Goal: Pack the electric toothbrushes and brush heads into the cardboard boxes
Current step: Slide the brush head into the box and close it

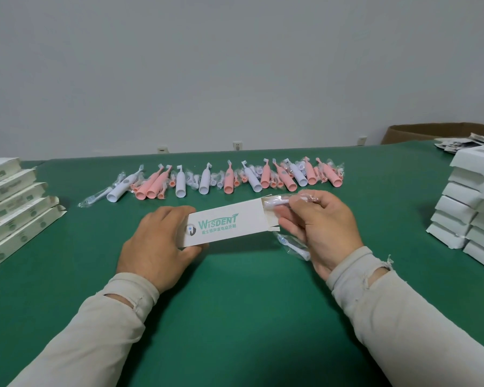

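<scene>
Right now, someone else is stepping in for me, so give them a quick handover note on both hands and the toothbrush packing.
Left hand: grips the closed end of the open Wisdent box above the green table.
Right hand: fingers feed a bagged brush head into the box's open end; a second bagged brush head hangs under the palm.
Done: box stacks at left and right; whether they are filled cannot be told.
Left: finish and close this box, then pack the row of toothbrushes.
</scene>
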